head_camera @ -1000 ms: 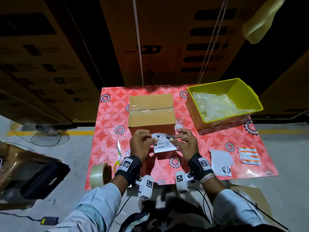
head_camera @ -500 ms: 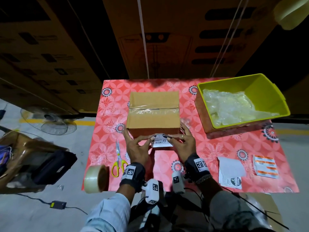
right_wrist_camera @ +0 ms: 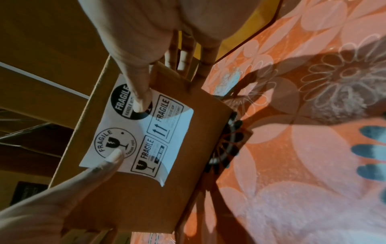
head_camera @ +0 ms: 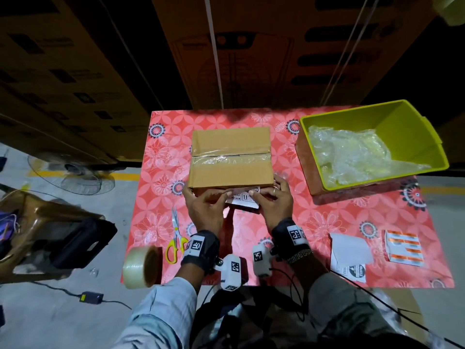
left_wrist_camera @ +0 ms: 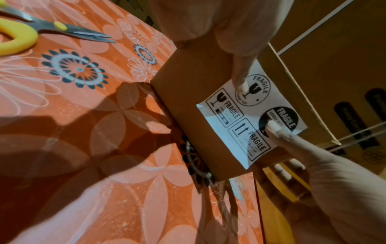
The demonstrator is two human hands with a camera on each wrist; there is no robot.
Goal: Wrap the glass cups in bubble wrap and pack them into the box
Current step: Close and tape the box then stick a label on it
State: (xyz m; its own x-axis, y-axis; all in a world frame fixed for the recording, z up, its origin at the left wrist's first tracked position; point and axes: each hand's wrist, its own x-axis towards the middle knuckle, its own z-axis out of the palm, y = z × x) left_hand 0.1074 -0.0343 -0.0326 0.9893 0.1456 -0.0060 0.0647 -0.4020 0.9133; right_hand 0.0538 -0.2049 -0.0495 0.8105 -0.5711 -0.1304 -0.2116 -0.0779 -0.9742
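A taped-shut cardboard box (head_camera: 230, 170) stands on the red flowered tablecloth (head_camera: 314, 217). A white fragile sticker (head_camera: 242, 197) lies against its near side, lower edge curling free. My left hand (head_camera: 205, 207) presses the sticker with a straight thumb (left_wrist_camera: 240, 79), its other fingers at the box's left corner. My right hand (head_camera: 275, 205) presses the sticker's other half with its thumb (right_wrist_camera: 140, 95), fingers straight along the box's right side. Both wrist views show the sticker (left_wrist_camera: 246, 118) (right_wrist_camera: 142, 132) flat on the box (left_wrist_camera: 188, 92) (right_wrist_camera: 188, 148). No glass cups are visible.
A green bin (head_camera: 412, 127) holding bubble wrap (head_camera: 352, 157) sits at the right rear. Yellow-handled scissors (head_camera: 176, 238) and a tape roll (head_camera: 142, 267) lie front left. Sticker sheets (head_camera: 349, 255) and orange labels (head_camera: 403, 249) lie front right. A fan (head_camera: 71, 173) stands on the floor.
Both hands carried the sticker forward from above the table to the box's near side, and the thumbs now press it there.
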